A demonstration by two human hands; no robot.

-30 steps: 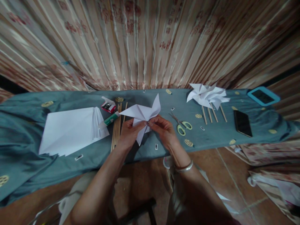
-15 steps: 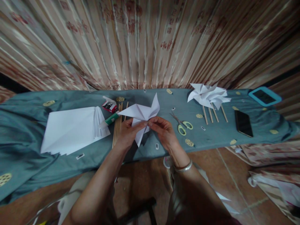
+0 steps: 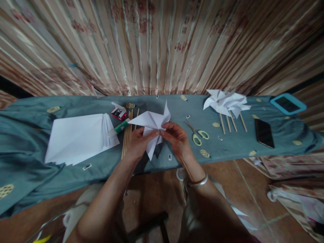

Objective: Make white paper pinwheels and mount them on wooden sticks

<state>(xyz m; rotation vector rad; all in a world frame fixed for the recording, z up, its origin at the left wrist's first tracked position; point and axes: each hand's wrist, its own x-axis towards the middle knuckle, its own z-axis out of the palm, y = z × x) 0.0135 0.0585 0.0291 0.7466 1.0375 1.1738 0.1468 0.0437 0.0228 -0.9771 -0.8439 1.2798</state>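
A white paper pinwheel (image 3: pixel 152 120) is held above the cloth-covered table, its blades folded in toward the centre. My left hand (image 3: pixel 138 142) grips it from the left, thumb lying toward the middle. At the centre, the thumb and fingers of my right hand (image 3: pixel 177 138) pinch the paper; whether a small pin sits there is hidden. Just left of the pinwheel lie several thin wooden sticks (image 3: pixel 125 140). Beside them are a green and white glue tube (image 3: pixel 121 126) and an open red box (image 3: pixel 118 113) of small dark pieces.
A stack of white paper (image 3: pixel 76 136) lies at left on the green cloth (image 3: pixel 149 164). Green-handled scissors (image 3: pixel 197 135) are right of my hands. Farther right are finished pinwheels (image 3: pixel 225 103) on sticks, a black phone (image 3: pixel 264 133) and a blue-framed device (image 3: pixel 288 104). A curtain (image 3: pixel 162 50) hangs behind.
My right fingers have shifted slightly at the pinwheel's centre, the index finger now a little higher and more bent. My left hand keeps its hold. The view has moved very slightly.
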